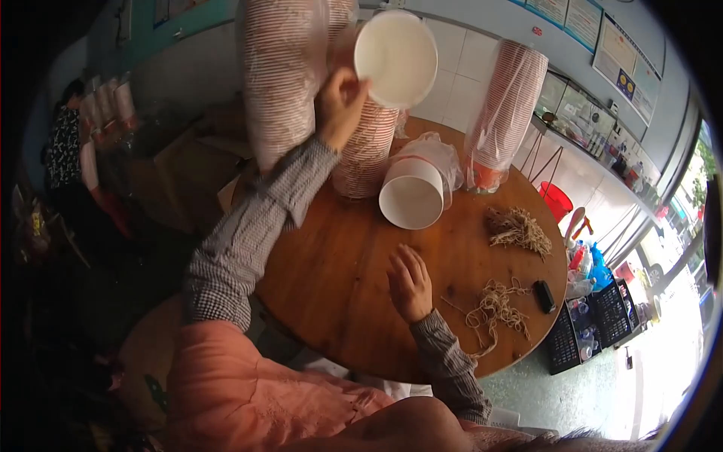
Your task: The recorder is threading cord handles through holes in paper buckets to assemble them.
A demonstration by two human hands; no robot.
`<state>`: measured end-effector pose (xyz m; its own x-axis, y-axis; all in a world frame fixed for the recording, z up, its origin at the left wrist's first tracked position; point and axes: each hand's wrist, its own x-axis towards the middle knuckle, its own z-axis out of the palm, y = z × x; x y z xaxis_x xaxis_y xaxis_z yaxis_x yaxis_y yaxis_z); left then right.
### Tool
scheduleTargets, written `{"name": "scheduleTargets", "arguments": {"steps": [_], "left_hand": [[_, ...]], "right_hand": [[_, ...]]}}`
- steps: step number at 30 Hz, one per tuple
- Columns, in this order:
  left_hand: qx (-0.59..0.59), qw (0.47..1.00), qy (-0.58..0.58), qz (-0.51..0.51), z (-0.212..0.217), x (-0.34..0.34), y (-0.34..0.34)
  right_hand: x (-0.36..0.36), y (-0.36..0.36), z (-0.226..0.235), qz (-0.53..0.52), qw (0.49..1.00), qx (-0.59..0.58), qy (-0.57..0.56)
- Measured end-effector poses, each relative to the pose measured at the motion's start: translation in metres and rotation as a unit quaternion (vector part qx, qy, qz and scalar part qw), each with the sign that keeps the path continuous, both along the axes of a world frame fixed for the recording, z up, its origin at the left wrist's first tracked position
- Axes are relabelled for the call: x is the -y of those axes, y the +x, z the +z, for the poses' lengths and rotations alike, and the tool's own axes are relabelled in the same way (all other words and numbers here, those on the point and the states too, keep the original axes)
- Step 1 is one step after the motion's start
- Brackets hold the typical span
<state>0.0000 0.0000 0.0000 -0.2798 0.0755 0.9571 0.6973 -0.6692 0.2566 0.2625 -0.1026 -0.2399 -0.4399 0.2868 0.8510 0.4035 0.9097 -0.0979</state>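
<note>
My left hand (343, 108) is raised at the far side of the table, fingers curled at the rim of a white paper tub (395, 59). That tub is tilted with its opening toward me, above a stack of paper tubs (367, 147). My right hand (410, 285) hovers over or rests on the table with its fingers stretched out, holding nothing. Just beyond it, another white paper tub (412, 200) lies on its side, partly in a clear plastic bag (444, 162). A taller plastic-wrapped stack of tubs (280, 83) stands left of my left hand.
Right on the round wooden table (339, 290) stands another wrapped tub stack (508, 113). Bundles of twine (520, 231) and loose string (497, 309) lie near a small black object (544, 296). Black crates (587, 324) and a red bucket (556, 200) sit beyond; a person (71, 151) is far left.
</note>
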Motion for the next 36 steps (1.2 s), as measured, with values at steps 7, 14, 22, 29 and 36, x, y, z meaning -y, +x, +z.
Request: {"name": "scheduleTargets", "arguments": {"steps": [7,14,22,29,36], "left_hand": [[-0.208,0.957,-0.113,0.166,0.139,-0.061,-0.014],[-0.462,0.783,-0.129,0.396,0.11,-0.138,-0.057],[-0.473,0.805,-0.177,0.311,0.072,-0.149,-0.073],[-0.466,0.834,-0.14,0.26,-0.004,-0.13,-0.079],[-0.219,0.943,-0.011,0.249,0.057,-0.121,-0.073]], "right_hand": [[-0.019,0.036,-0.008,0.06,0.994,0.03,-0.086],[-0.012,0.043,-0.01,0.105,0.981,0.042,-0.158],[-0.015,0.05,-0.009,0.098,0.976,0.054,-0.188],[-0.015,0.045,-0.017,0.101,0.968,0.018,-0.227],[-0.017,0.044,-0.017,0.087,0.964,0.008,-0.251]]}}
